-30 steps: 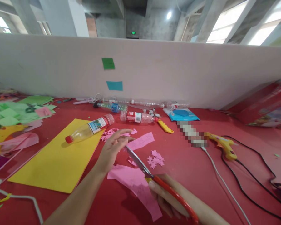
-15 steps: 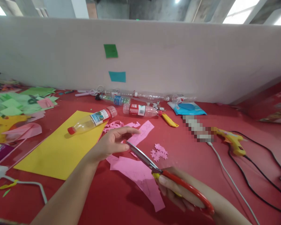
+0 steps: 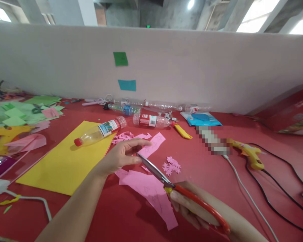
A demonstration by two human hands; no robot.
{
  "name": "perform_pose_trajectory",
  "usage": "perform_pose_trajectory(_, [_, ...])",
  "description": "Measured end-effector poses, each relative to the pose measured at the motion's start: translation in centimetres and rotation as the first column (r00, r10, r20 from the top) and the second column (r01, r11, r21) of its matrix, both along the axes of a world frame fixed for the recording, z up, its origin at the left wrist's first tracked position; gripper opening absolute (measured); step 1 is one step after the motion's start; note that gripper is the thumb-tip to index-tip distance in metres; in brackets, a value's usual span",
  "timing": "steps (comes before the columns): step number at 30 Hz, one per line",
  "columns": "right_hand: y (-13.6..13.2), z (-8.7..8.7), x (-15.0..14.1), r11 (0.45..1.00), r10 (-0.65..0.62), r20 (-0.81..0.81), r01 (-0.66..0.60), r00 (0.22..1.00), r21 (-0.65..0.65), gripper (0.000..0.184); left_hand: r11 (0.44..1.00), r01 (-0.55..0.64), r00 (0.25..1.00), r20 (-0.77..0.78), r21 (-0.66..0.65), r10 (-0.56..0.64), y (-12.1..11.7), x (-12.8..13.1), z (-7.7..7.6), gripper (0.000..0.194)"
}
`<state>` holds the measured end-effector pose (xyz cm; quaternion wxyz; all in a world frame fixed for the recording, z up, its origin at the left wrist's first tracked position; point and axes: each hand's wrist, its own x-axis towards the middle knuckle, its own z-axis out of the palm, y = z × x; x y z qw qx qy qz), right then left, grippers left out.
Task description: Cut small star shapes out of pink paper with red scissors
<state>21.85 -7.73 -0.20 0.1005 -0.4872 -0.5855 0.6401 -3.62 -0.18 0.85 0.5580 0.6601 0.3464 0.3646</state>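
Note:
My right hand [image 3: 189, 210] grips red-handled scissors [image 3: 166, 181] low in the middle, blades closed and pointing up-left. Their tip meets my left hand [image 3: 123, 154], whose thumb and fingers pinch together around something small I cannot make out. Below both lies a long pink paper strip [image 3: 151, 195] on the red table [image 3: 212, 188]. Small pink cut-out stars [image 3: 171, 165] lie just right of the blades. Another pink strip [image 3: 154, 144] lies beyond my left fingers.
A yellow sheet [image 3: 63, 164] with a plastic bottle [image 3: 99, 131] on it lies left. More bottles [image 3: 151, 120] line the white partition [image 3: 166, 67]. A yellow glue gun [image 3: 249, 153] and cables [image 3: 272, 188] lie right. Green and pink papers [image 3: 17, 116] pile at the far left.
Both hands stay together at the scissor tip. The view has tilted slightly down then back up; the hands barely shifted.

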Motion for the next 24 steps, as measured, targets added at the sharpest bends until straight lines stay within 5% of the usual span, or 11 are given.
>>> perform_pose_trajectory(24, [1.00, -0.42, -0.68, 0.998, 0.062, 0.036, -0.061, 0.997, -0.013, 0.047, 0.993, -0.033, 0.998, 0.053, -0.111, 0.039, 0.55, -0.40, -0.59, 0.042])
